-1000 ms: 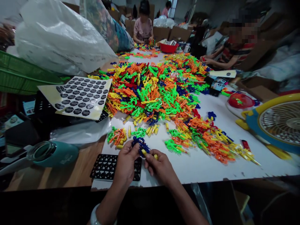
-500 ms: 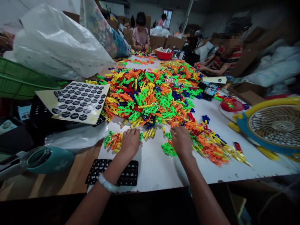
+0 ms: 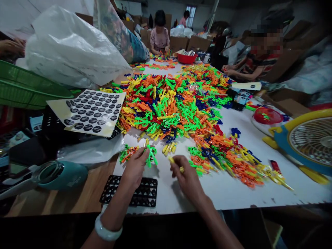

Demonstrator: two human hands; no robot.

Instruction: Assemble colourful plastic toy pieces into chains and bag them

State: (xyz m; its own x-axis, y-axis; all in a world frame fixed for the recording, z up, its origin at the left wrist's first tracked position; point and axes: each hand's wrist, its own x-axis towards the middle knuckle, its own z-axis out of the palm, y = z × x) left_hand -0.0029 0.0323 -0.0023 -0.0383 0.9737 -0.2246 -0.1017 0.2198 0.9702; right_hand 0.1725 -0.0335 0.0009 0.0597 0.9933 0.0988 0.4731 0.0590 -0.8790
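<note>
Green piece (image 3: 151, 156) is partly hidden by the left hand (image 3: 135, 168).

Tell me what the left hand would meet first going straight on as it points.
Beyond the green piece it holds, the left hand would likely meet the near edge of the colourful pile, though depth is hard to judge here.

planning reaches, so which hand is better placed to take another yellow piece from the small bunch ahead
Right, I'd say: the right hand is nearer the yellow bunch, though it holds a yellow piece; the left hand, farther off, holds a green plastic figure.
</note>
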